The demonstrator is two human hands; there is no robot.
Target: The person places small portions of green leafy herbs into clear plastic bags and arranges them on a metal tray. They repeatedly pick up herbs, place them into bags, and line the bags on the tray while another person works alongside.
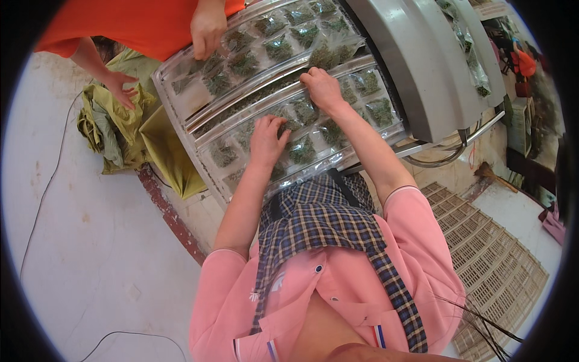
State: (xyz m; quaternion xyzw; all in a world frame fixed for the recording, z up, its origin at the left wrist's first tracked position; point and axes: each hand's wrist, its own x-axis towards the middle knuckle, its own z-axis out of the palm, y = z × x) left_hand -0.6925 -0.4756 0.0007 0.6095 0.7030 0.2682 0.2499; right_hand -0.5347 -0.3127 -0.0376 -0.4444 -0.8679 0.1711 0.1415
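Note:
Two rows of clear plastic bags with dried green plant matter lie on the metal bed of what looks like a vacuum sealing machine (177,118). My left hand (268,139) is over the near row, thumb and fingers apart, touching a bag beside a filled one (302,150). Farther right, my right hand (323,92) has its fingertips at the bag mouths along the near sealing bar (253,118). Whether those fingertips pinch plastic is hidden. Loose plant bits lie in the gap between the rows. A bulging bag (323,55) overlaps the far row.
Across the bed, a person in orange has one hand (208,29) on the far bags and the other (121,88) over yellow-green sacks (113,117). The grey machine lid (407,59) stands at right, with bags beyond. A woven bamboo mat (493,267) and a broom (486,171) lie right.

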